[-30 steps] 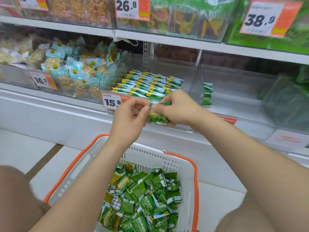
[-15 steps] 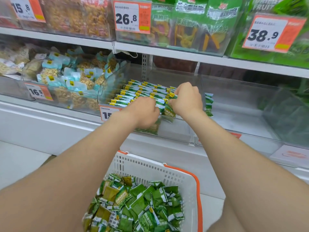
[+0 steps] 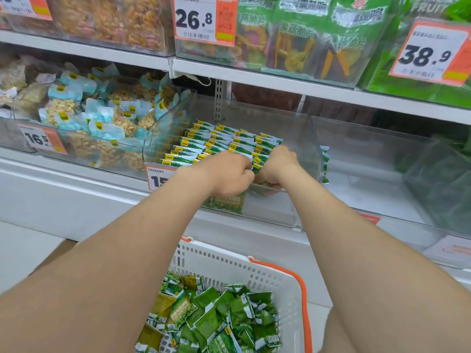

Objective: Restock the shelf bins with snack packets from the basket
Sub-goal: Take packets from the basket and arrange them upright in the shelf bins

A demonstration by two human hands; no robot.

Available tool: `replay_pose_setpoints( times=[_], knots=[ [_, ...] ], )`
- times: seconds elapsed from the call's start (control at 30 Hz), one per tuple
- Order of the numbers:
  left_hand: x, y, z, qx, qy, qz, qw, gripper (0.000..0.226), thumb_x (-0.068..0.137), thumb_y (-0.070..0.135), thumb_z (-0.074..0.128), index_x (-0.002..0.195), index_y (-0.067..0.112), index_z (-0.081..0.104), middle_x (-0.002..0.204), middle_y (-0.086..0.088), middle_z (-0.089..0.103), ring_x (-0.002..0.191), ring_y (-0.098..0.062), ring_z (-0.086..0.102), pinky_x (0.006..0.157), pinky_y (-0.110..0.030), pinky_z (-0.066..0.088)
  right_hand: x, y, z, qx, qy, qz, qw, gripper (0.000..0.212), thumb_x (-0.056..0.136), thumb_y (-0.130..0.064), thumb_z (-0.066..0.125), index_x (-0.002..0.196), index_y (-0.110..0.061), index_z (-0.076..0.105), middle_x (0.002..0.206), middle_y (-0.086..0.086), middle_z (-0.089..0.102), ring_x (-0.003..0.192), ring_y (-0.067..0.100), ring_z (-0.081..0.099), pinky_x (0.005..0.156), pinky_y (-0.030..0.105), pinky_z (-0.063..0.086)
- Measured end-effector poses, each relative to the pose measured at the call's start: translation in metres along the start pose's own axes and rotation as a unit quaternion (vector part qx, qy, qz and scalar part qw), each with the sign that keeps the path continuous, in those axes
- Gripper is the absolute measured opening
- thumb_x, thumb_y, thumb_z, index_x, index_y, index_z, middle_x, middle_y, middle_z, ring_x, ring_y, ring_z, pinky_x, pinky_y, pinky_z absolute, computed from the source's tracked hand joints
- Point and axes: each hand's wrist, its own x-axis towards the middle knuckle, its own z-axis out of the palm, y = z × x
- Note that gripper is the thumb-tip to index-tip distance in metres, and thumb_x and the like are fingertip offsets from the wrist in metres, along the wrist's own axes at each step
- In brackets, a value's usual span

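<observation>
One small green snack packet (image 3: 256, 166) is pinched by the left hand (image 3: 229, 174) at the clear plastic bin (image 3: 300, 138), right hand (image 3: 277, 163) grip unseen; forcing it may topple rows (image 3: 219, 141).

Green packets (image 3: 224, 141) stand in tidy rows inside a clear bin (image 3: 305, 154). Below, loose packets (image 3: 216, 317) lie heaped in a white, orange-rimmed basket (image 3: 229, 261).
</observation>
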Motion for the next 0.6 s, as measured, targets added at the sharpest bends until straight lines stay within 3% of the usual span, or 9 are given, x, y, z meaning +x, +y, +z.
replay_pose_setpoints(
  times=[0.07, 0.2, 0.27, 0.37, 0.47, 0.6],
  knots=[
    [0.002, 0.0, -0.001, 0.008, -0.021, -0.005, 1.0, 0.059, 0.081, 0.048, 0.025, 0.121, 0.024, 0.062, 0.123, -0.01, 0.066, 0.109, -0.032, 0.058, 0.096, -0.047, 0.052, 0.0, 0.0, 0.001, 0.004, 0.008, 0.008, 1.0, 0.092, 0.072, -0.029, 0.093, 0.139, 0.001, 0.039, 0.131, 0.014, 0.054, 0.124, 0.032, 0.059, 0.091, 0.037, 0.053],
    [0.004, 0.0, -0.003, 0.022, -0.036, -0.005, 0.999, 0.07, 0.081, 0.053, 0.023, 0.134, 0.025, 0.058, 0.136, -0.011, 0.062, 0.12, -0.033, 0.057, 0.102, -0.048, 0.05, 0.004, 0.005, 0.0, -0.002, 0.078, -0.025, 0.997, 0.085, 0.069, -0.02, 0.094, 0.134, -0.006, 0.042, 0.127, 0.013, 0.057, 0.117, 0.037, 0.061, 0.082, 0.04, 0.052],
    [0.004, -0.001, -0.003, 0.029, -0.041, -0.004, 0.999, 0.064, 0.081, 0.054, 0.023, 0.124, 0.025, 0.06, 0.133, -0.01, 0.062, 0.117, -0.033, 0.056, 0.1, -0.047, 0.049, 0.005, 0.006, -0.002, -0.022, 0.079, -0.049, 0.995, 0.093, 0.069, -0.017, 0.096, 0.14, -0.005, 0.036, 0.13, 0.016, 0.055, 0.12, 0.04, 0.059, 0.079, 0.04, 0.047],
    [0.005, -0.003, -0.003, 0.034, -0.052, -0.007, 0.998, 0.048, 0.083, 0.053, 0.023, 0.103, 0.027, 0.057, 0.116, -0.008, 0.061, 0.106, -0.03, 0.055, 0.09, -0.043, 0.048, 0.002, 0.008, -0.003, -0.025, 0.047, -0.031, 0.998, 0.11, 0.064, -0.03, 0.1, 0.146, -0.003, 0.031, 0.134, 0.017, 0.054, 0.122, 0.04, 0.059, 0.09, 0.043, 0.053],
    [0.004, -0.003, 0.0, 0.033, -0.029, 0.002, 0.999, 0.041, 0.089, 0.05, 0.025, 0.09, 0.023, 0.056, 0.103, -0.007, 0.062, 0.097, -0.029, 0.058, 0.083, -0.041, 0.049, 0.001, 0.009, -0.002, -0.001, 0.026, 0.001, 1.0, 0.11, 0.062, -0.043, 0.099, 0.144, -0.002, 0.036, 0.137, 0.015, 0.052, 0.124, 0.036, 0.058, 0.094, 0.041, 0.055],
    [-0.003, -0.007, 0.0, 0.038, 0.034, 0.008, 0.999, 0.045, 0.104, 0.042, 0.032, 0.078, 0.017, 0.058, 0.083, -0.007, 0.061, 0.082, -0.03, 0.059, 0.079, -0.043, 0.054, -0.003, 0.003, -0.003, 0.021, -0.004, 0.002, 1.0, 0.113, 0.071, -0.042, 0.094, 0.151, 0.001, 0.025, 0.146, 0.016, 0.044, 0.132, 0.032, 0.051, 0.095, 0.035, 0.047]
  ],
)
